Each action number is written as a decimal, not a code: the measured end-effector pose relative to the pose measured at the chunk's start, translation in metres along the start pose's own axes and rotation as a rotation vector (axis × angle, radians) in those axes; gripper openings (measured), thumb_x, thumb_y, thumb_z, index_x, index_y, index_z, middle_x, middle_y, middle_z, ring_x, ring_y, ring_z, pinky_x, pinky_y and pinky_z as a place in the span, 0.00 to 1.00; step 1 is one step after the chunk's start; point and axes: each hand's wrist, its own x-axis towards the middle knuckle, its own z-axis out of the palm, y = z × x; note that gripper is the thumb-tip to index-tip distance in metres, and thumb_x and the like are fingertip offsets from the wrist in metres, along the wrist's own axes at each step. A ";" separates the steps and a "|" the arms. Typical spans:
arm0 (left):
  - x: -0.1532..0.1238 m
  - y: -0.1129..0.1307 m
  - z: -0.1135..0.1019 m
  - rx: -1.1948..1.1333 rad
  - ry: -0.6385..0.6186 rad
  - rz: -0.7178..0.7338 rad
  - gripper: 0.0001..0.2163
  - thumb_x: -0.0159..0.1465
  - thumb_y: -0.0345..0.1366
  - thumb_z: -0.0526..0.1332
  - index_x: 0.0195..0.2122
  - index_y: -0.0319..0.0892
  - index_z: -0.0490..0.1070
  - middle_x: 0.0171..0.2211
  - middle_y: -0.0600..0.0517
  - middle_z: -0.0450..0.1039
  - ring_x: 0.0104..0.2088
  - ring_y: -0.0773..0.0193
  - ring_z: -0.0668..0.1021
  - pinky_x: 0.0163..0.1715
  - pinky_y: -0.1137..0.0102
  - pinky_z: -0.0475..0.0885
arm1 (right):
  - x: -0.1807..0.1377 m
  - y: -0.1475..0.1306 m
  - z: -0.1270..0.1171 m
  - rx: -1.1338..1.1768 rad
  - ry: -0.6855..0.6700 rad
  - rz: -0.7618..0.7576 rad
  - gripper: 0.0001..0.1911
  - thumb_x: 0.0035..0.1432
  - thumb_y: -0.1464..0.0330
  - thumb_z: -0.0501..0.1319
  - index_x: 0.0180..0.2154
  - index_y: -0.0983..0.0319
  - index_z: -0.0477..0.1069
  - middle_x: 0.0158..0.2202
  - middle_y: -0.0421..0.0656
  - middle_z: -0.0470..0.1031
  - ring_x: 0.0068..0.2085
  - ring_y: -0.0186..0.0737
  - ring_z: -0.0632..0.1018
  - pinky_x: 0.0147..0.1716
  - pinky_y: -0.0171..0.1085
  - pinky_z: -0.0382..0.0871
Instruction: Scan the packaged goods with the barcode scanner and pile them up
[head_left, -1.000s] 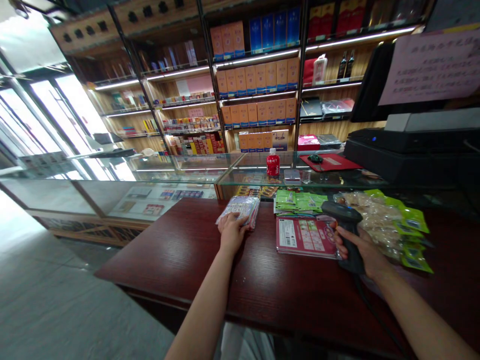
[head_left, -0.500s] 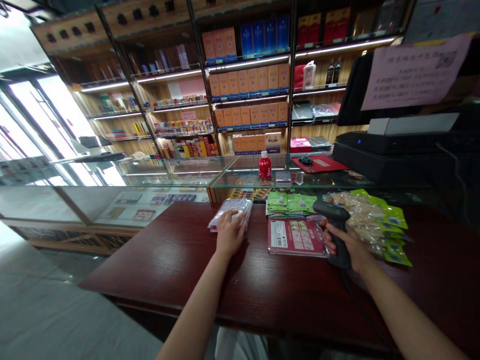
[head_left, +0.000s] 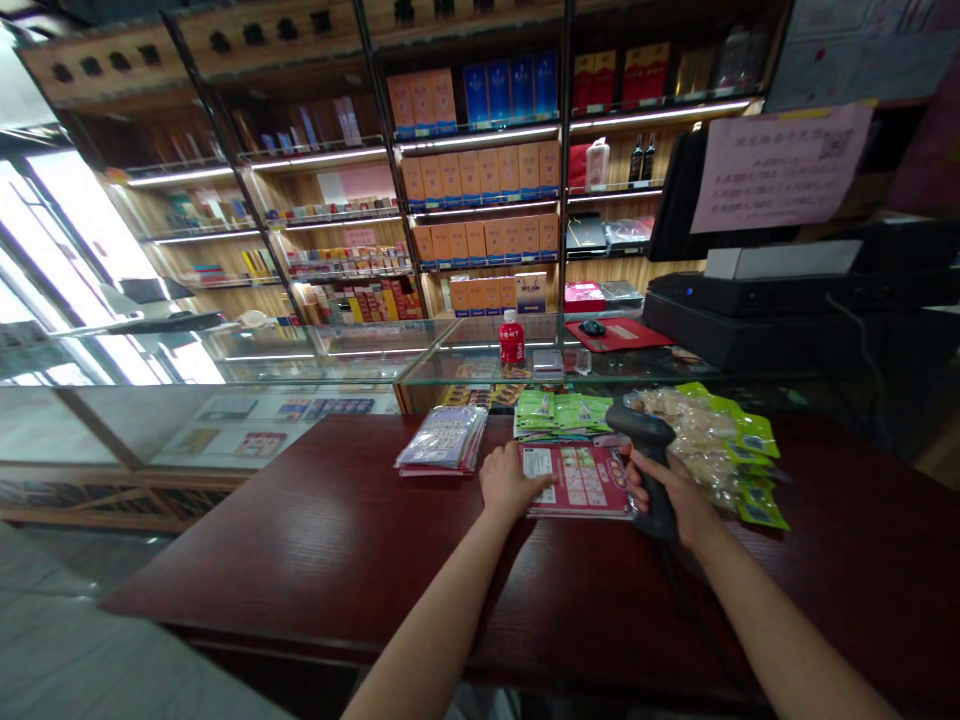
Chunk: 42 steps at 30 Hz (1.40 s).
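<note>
My right hand (head_left: 679, 500) is wrapped around the handle of a black barcode scanner (head_left: 649, 440), its head pointing left above a stack of flat red packets (head_left: 581, 480). My left hand (head_left: 512, 482) grips the left edge of that red stack, thumb lying over the top packet's white label and the other fingers curled at the edge. Left of this hand lies a pile of flat silvery-purple packets (head_left: 442, 438). Green packets (head_left: 559, 412) lie just behind the red ones. Several clear bags with green ends (head_left: 701, 440) are spread to the right of the scanner.
Everything rests on a dark red wooden desk (head_left: 300, 560). Behind it, a glass counter (head_left: 465, 350) carries a red bottle (head_left: 511, 338) and a mouse on a red mat (head_left: 626, 335). A black monitor (head_left: 675, 190) stands right. The scanner's cable (head_left: 690, 600) trails toward me.
My left hand has left the silvery-purple packets and moved right onto the red stack's left edge. The right hand still holds the scanner above the red packets. The view has shifted slightly.
</note>
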 end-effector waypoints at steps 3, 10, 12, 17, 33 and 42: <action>0.004 -0.004 -0.001 -0.050 -0.021 -0.011 0.37 0.46 0.55 0.69 0.53 0.40 0.66 0.45 0.41 0.74 0.47 0.49 0.75 0.47 0.63 0.66 | -0.001 -0.001 0.001 -0.006 0.000 -0.004 0.16 0.50 0.61 0.71 0.37 0.61 0.71 0.20 0.34 0.69 0.16 0.26 0.67 0.13 0.27 0.62; 0.015 -0.015 -0.006 -0.194 -0.147 -0.073 0.35 0.48 0.42 0.71 0.56 0.37 0.63 0.39 0.45 0.77 0.43 0.54 0.78 0.39 0.69 0.67 | 0.000 -0.004 0.005 0.008 0.037 -0.011 0.18 0.46 0.60 0.72 0.36 0.62 0.71 0.19 0.34 0.69 0.16 0.27 0.67 0.12 0.26 0.61; 0.015 -0.014 -0.007 -0.168 -0.142 -0.059 0.31 0.50 0.43 0.70 0.54 0.37 0.66 0.39 0.44 0.77 0.43 0.54 0.78 0.39 0.68 0.67 | 0.001 -0.004 0.005 0.011 0.051 -0.006 0.18 0.46 0.60 0.72 0.35 0.62 0.71 0.19 0.34 0.69 0.16 0.27 0.66 0.12 0.26 0.61; 0.014 -0.009 -0.006 -0.126 -0.116 -0.042 0.33 0.47 0.48 0.71 0.52 0.40 0.66 0.43 0.42 0.76 0.45 0.51 0.77 0.41 0.67 0.67 | 0.002 -0.003 0.003 -0.006 0.058 -0.007 0.18 0.46 0.61 0.72 0.35 0.62 0.71 0.19 0.34 0.70 0.16 0.27 0.67 0.12 0.27 0.61; 0.024 -0.030 -0.015 -1.130 -0.482 -0.402 0.07 0.51 0.34 0.67 0.29 0.37 0.72 0.23 0.51 0.74 0.19 0.72 0.72 0.18 0.79 0.63 | 0.002 -0.002 0.001 -0.002 0.052 0.010 0.16 0.48 0.62 0.71 0.36 0.62 0.71 0.20 0.34 0.69 0.16 0.27 0.67 0.12 0.27 0.61; 0.017 -0.026 -0.025 -1.383 -0.597 -0.346 0.07 0.52 0.30 0.67 0.33 0.36 0.76 0.32 0.44 0.79 0.27 0.66 0.79 0.26 0.75 0.74 | -0.001 -0.008 0.002 0.056 -0.007 0.006 0.14 0.50 0.61 0.69 0.36 0.60 0.71 0.21 0.35 0.66 0.17 0.28 0.62 0.14 0.29 0.58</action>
